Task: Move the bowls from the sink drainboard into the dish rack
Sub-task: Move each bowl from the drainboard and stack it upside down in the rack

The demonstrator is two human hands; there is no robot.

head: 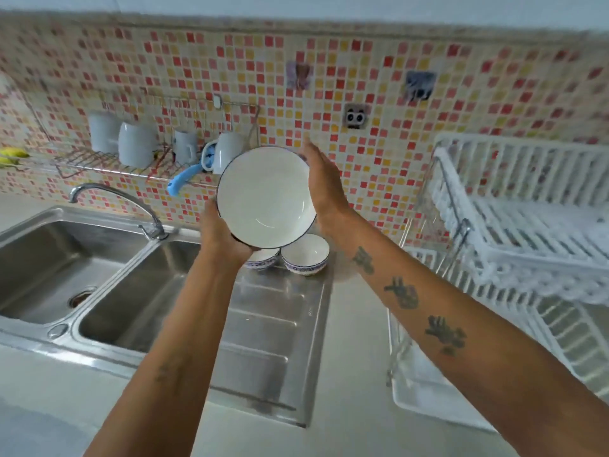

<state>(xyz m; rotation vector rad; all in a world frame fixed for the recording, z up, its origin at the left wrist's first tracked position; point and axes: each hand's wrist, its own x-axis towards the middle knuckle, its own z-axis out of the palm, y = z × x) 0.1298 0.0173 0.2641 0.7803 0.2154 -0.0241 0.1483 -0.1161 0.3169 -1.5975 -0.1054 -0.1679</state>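
You clamp the large bowl [265,197] between left hand [219,234] and right hand [324,186]; a loosened palm could drop it onto the small bowls [304,253] below.

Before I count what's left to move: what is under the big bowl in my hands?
Under the big bowl, two small patterned bowls stand on the drainboard. The left hand and big bowl cover most of the left one; anything behind it is hidden.

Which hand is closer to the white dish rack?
Right. The right hand is on the side of the big bowl that faces the dish rack. The left hand holds the bowl's far side, toward the sink.
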